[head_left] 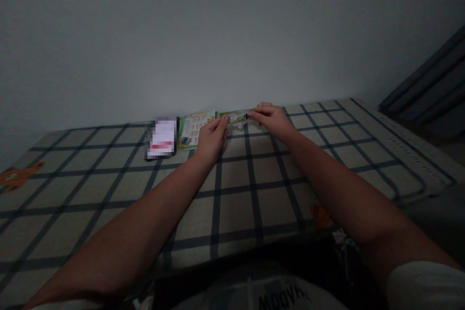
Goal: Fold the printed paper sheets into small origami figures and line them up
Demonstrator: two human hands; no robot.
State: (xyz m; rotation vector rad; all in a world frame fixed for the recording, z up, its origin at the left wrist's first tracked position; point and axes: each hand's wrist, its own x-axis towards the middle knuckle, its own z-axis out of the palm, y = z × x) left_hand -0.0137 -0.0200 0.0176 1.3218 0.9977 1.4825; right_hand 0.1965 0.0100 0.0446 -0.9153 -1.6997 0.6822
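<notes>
Left hand [212, 139] and right hand [271, 118] each pinch an end of a green printed strip [235, 116] over the checked cloth [234, 169]. An uneven tug might tear it; a leftward slip could knock the sheet [196, 126] into the phone [163, 136].

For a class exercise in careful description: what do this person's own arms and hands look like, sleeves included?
The left hand and right hand are ungloved; the left forearm and right forearm are bare, with no watch showing. The right sleeve is whitish and short; only a pale edge of the left sleeve shows. Dim light hides finer markings.
</notes>
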